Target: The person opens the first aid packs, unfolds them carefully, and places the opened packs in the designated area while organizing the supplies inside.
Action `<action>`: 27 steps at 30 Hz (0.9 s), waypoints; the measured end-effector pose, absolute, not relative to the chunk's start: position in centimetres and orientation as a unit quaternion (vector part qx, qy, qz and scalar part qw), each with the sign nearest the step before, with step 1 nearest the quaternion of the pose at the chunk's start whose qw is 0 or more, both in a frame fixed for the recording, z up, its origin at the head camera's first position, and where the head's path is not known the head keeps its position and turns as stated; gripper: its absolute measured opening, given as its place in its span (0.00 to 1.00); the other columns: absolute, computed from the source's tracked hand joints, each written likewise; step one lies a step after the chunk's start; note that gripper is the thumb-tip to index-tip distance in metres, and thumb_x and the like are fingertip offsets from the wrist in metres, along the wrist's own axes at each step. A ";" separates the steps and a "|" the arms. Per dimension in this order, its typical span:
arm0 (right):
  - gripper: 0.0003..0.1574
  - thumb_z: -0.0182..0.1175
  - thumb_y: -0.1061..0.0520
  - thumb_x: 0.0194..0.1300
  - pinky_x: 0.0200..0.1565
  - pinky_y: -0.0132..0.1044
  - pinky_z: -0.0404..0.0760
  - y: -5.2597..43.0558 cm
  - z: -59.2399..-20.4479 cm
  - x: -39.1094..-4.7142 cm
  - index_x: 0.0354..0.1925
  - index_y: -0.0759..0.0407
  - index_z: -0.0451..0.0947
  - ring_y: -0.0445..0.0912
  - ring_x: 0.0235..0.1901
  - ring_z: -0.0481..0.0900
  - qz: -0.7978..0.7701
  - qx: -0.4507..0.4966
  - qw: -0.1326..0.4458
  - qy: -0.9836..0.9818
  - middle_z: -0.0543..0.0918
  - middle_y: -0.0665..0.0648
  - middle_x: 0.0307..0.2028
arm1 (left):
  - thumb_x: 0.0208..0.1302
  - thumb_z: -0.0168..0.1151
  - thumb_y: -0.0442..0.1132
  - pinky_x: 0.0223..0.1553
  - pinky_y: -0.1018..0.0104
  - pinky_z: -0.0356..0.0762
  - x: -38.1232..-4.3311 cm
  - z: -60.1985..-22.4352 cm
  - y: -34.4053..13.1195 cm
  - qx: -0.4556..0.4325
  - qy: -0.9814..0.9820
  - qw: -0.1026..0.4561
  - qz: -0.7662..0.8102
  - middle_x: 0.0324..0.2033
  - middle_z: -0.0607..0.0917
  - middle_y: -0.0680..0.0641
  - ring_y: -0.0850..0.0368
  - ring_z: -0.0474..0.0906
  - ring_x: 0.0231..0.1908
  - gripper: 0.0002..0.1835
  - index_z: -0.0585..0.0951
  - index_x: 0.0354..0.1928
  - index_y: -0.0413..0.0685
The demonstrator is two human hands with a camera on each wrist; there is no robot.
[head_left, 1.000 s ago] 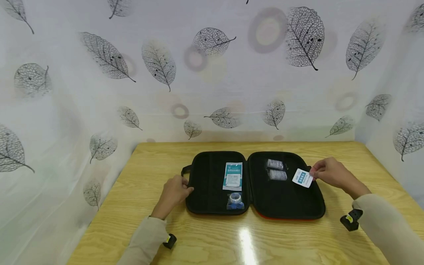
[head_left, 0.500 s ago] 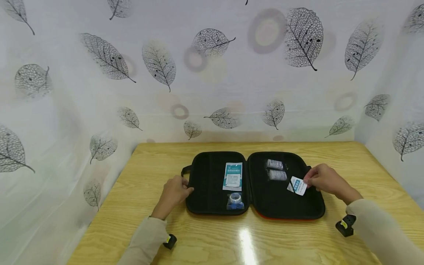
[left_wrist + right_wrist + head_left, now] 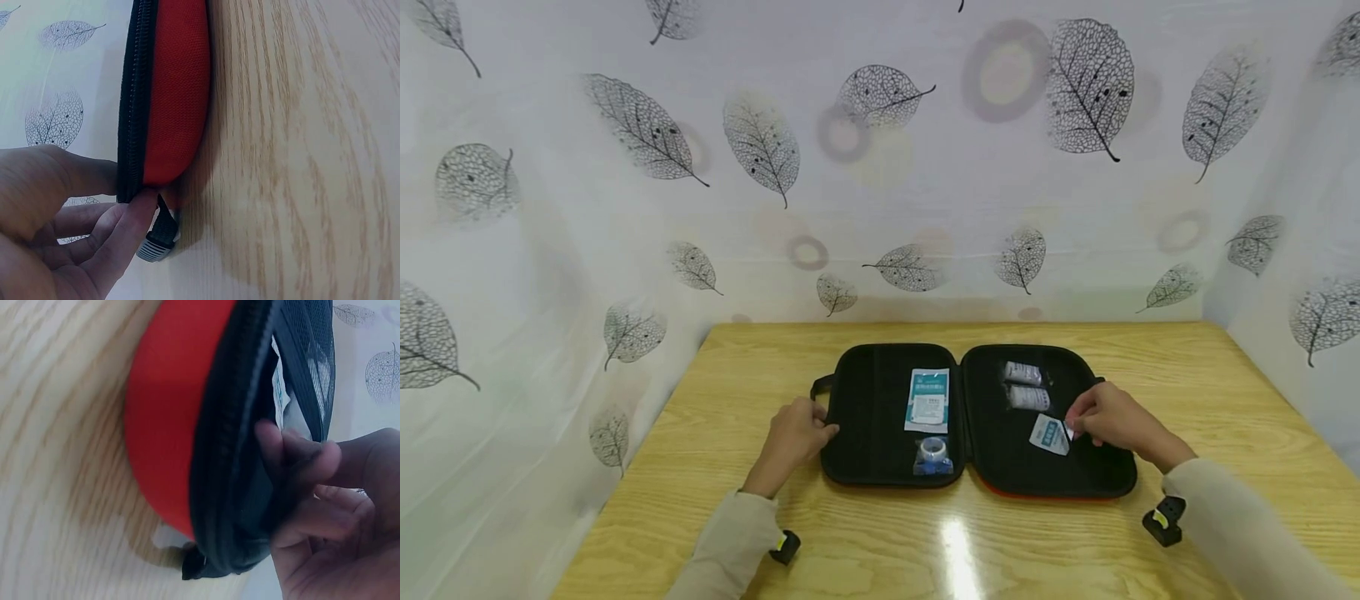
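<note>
A black-lined zippered case (image 3: 850, 400) lies spread open on the table, its outside red in both wrist views. With thumb and fingers my left hand (image 3: 795, 437) pinches the left rim, near a zipper pull (image 3: 156, 247). My right hand (image 3: 1116, 425) is over the right half, its fingertips at a dark elastic edge. They hold one corner of a flat white-and-blue packet (image 3: 1048, 434), most of which lies behind the mesh (image 3: 315, 356). In the right wrist view the fingers hide much of the packet.
Two wrapped bandage rolls (image 3: 1028, 397) lie in the right half, above the packet. The left half holds a teal-and-white dressing packet (image 3: 927, 400) and a bagged tape roll (image 3: 933, 450). A leaf-print cloth (image 3: 880, 192) hangs behind the wooden table (image 3: 865, 542).
My right hand has moved left and down, sliding the packet from the right rim in behind the mesh. My left hand has kept its hold on the left rim.
</note>
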State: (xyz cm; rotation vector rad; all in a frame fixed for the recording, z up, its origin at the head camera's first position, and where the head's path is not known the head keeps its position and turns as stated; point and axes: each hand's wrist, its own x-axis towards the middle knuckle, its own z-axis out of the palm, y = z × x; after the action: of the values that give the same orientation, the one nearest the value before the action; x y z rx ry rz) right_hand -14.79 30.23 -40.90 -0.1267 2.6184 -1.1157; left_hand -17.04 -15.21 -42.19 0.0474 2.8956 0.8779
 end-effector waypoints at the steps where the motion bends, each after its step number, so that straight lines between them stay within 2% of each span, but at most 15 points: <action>1: 0.06 0.59 0.69 0.64 0.22 0.34 0.75 30.1 -41.0 -14.8 0.33 0.69 0.83 0.45 0.20 0.74 -0.390 -0.045 0.146 0.908 0.82 0.55 0.25 | 0.61 0.73 0.37 0.37 0.57 0.83 -17.0 -42.2 -15.2 0.017 0.955 0.058 0.289 0.32 0.88 0.46 0.56 0.83 0.31 0.13 0.88 0.45 0.35; 7: 0.07 0.57 0.68 0.66 0.23 0.37 0.79 30.1 -40.9 -14.8 0.39 0.72 0.81 0.47 0.23 0.80 -0.405 -0.041 0.174 0.897 0.83 0.56 0.27 | 0.61 0.73 0.37 0.42 0.52 0.84 -17.0 -42.2 -15.3 0.014 0.957 0.055 0.285 0.35 0.89 0.44 0.53 0.85 0.35 0.15 0.87 0.46 0.34; 13: 0.11 0.57 0.66 0.70 0.30 0.40 0.85 31.6 -39.9 -14.8 0.45 0.75 0.81 0.50 0.30 0.83 -0.416 -0.028 0.184 0.890 0.86 0.58 0.34 | 0.62 0.73 0.38 0.44 0.51 0.84 -16.9 -42.3 -15.4 0.015 0.956 0.051 0.289 0.37 0.89 0.42 0.50 0.86 0.39 0.16 0.86 0.48 0.34; 16: 0.13 0.58 0.64 0.71 0.32 0.40 0.86 32.6 -39.3 -14.8 0.46 0.76 0.80 0.50 0.30 0.83 -0.421 -0.019 0.177 0.889 0.86 0.59 0.34 | 0.62 0.73 0.38 0.37 0.57 0.83 -16.8 -42.5 -15.5 0.026 0.955 0.046 0.292 0.32 0.88 0.46 0.55 0.83 0.31 0.12 0.88 0.43 0.36; 18: 0.14 0.60 0.63 0.71 0.32 0.40 0.86 33.3 -39.1 -14.8 0.46 0.77 0.80 0.49 0.30 0.83 -0.422 -0.010 0.174 0.890 0.85 0.58 0.33 | 0.63 0.73 0.39 0.29 0.62 0.76 -16.7 -42.5 -15.6 0.035 0.952 0.048 0.299 0.24 0.83 0.50 0.59 0.75 0.24 0.09 0.87 0.36 0.38; 20: 0.16 0.61 0.61 0.71 0.33 0.40 0.86 34.0 -39.0 -14.8 0.46 0.77 0.80 0.49 0.30 0.83 -0.422 0.000 0.172 0.890 0.85 0.58 0.32 | 0.64 0.72 0.39 0.27 0.64 0.70 -16.6 -42.5 -15.9 0.046 0.950 0.051 0.304 0.20 0.79 0.52 0.60 0.69 0.21 0.09 0.86 0.34 0.39; 22: 0.17 0.61 0.61 0.71 0.33 0.40 0.87 34.6 -39.2 -14.7 0.46 0.77 0.80 0.48 0.30 0.83 -0.417 0.007 0.168 0.893 0.84 0.57 0.31 | 0.65 0.71 0.40 0.28 0.63 0.75 -16.4 -42.4 -16.1 0.054 0.948 0.058 0.308 0.23 0.82 0.51 0.59 0.75 0.24 0.10 0.87 0.38 0.38; 24: 0.18 0.61 0.60 0.71 0.34 0.41 0.87 35.2 -39.4 -14.6 0.47 0.77 0.79 0.48 0.30 0.84 -0.416 0.017 0.166 0.894 0.84 0.57 0.30 | 0.66 0.71 0.41 0.35 0.58 0.82 -16.2 -42.1 -16.3 0.061 0.949 0.060 0.305 0.31 0.87 0.49 0.55 0.82 0.31 0.14 0.87 0.45 0.36; 25: 0.18 0.61 0.59 0.71 0.35 0.41 0.87 35.5 -39.5 -14.5 0.47 0.78 0.79 0.48 0.30 0.84 -0.417 0.021 0.165 0.894 0.84 0.57 0.30 | 0.66 0.70 0.41 0.38 0.56 0.83 -16.1 -41.9 -16.4 0.063 0.949 0.057 0.303 0.35 0.88 0.47 0.53 0.84 0.36 0.16 0.86 0.49 0.36; 27: 0.19 0.62 0.59 0.71 0.35 0.41 0.87 35.9 -39.7 -14.4 0.46 0.78 0.79 0.48 0.30 0.84 -0.417 0.029 0.163 0.894 0.84 0.57 0.30 | 0.66 0.70 0.41 0.42 0.53 0.84 -15.9 -41.5 -16.6 0.070 0.950 0.046 0.300 0.39 0.89 0.45 0.49 0.86 0.42 0.18 0.85 0.52 0.35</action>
State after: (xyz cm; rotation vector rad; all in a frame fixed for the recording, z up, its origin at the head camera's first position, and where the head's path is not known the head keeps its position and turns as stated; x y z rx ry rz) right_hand -14.39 35.89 -39.70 0.0822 2.5501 -1.1889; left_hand -15.86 -16.61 -41.45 0.2150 2.9013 0.9161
